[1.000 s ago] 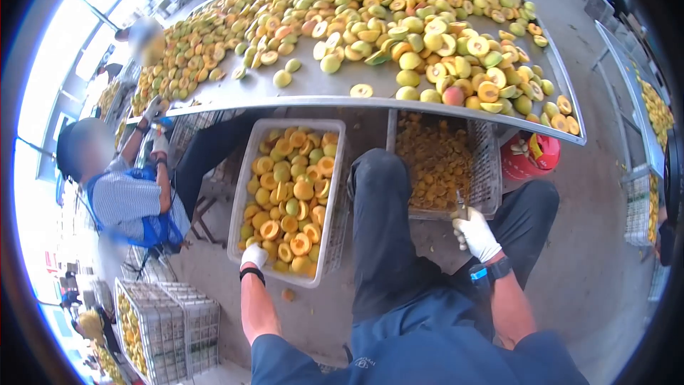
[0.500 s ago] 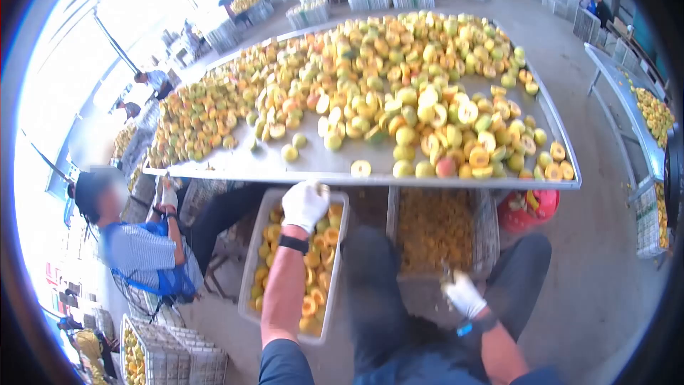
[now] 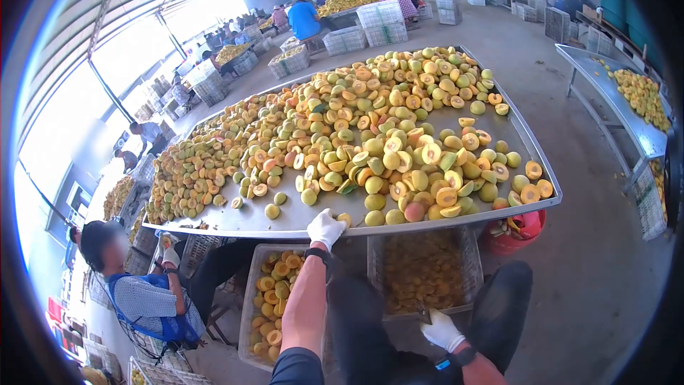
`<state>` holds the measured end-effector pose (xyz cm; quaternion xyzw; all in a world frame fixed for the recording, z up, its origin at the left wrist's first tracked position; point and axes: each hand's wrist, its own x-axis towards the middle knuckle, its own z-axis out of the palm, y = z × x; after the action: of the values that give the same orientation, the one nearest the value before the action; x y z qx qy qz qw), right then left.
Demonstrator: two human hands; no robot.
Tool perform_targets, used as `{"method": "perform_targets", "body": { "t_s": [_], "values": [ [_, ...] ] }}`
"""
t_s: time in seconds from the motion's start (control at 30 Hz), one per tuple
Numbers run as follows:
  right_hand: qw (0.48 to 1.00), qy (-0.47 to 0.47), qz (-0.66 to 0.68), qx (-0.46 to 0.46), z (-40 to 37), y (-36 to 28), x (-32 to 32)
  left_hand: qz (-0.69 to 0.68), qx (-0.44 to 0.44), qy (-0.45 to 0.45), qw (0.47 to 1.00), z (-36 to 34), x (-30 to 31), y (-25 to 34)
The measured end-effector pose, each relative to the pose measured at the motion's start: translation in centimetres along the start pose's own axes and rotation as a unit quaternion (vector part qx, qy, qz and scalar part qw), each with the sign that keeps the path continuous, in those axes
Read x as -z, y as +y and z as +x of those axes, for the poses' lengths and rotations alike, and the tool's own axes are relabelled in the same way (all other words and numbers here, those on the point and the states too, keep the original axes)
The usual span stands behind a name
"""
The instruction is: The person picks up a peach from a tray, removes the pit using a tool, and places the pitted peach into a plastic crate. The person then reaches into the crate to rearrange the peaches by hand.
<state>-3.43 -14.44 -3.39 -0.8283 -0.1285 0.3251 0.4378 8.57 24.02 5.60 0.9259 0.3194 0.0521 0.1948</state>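
My left hand (image 3: 326,229), in a white glove, is at the near edge of the metal table (image 3: 214,217). Its fingers close on a halved peach (image 3: 344,219). My right hand (image 3: 442,331), also gloved, is low between my knees in front of a crate (image 3: 376,281) of brownish pieces that look like pits. A small dark tool (image 3: 426,311) sticks up from its closed fingers; its exact kind is hard to make out. Under my left forearm stands a white crate (image 3: 247,335) of peach halves. A wide heap of yellow-green halved peaches (image 3: 342,121) covers much of the table.
A red bucket (image 3: 509,242) stands beneath the table's right corner. To my left sits a co-worker (image 3: 153,285) with gloved hands at the table's edge. Another metal table (image 3: 605,93) with fruit is at the right. Stacked crates (image 3: 381,21) and more people are farther back.
My view has tilted up. My left hand has moved from above the white crate to the halved peach at the table edge. My right hand has come nearer the crate of brownish pieces.
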Motion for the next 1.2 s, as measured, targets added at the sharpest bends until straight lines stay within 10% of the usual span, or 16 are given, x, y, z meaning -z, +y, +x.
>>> {"method": "perform_targets", "body": {
  "t_s": [0.07, 0.13, 0.2, 0.53, 0.63, 0.67, 0.73, 1.2],
  "values": [
    [0.998, -0.018, 0.048, -0.039, -0.9, -1.2, 1.0, -0.037, -0.035, 0.052, 0.997, -0.1, -0.6, -0.6],
    [0.997, -0.003, 0.064, -0.034, -1.5, -1.3, 1.4, -0.461, -0.034, 0.036, 0.886, 0.8, -0.2, -1.2],
    [0.996, 0.008, 0.082, -0.027, -2.0, -1.7, 1.6, -0.575, 0.057, -0.019, 0.816, -1.7, 3.7, 1.5],
    [0.969, 0.003, 0.246, -0.032, -3.9, -4.3, 3.6, -0.708, 0.038, -0.260, 0.655, -22.6, 1.6, 8.9],
    [0.968, 0.122, 0.104, 0.194, -1.8, -0.3, 2.5, -0.738, 0.099, -0.318, 0.587, -25.1, -3.2, 7.6],
    [0.937, 0.174, 0.031, 0.302, -1.3, 2.0, 2.3, -0.739, 0.108, -0.305, 0.590, -25.8, -4.0, 7.1],
    [0.987, 0.069, 0.143, 0.026, -5.5, -4.2, 4.3, -0.765, 0.102, -0.294, 0.564, -26.4, -5.9, 5.9],
    [0.967, 0.116, -0.097, 0.207, -6.0, -6.3, 1.1, -0.756, 0.150, -0.254, 0.585, -27.1, -6.4, 6.2]
  ]
}}
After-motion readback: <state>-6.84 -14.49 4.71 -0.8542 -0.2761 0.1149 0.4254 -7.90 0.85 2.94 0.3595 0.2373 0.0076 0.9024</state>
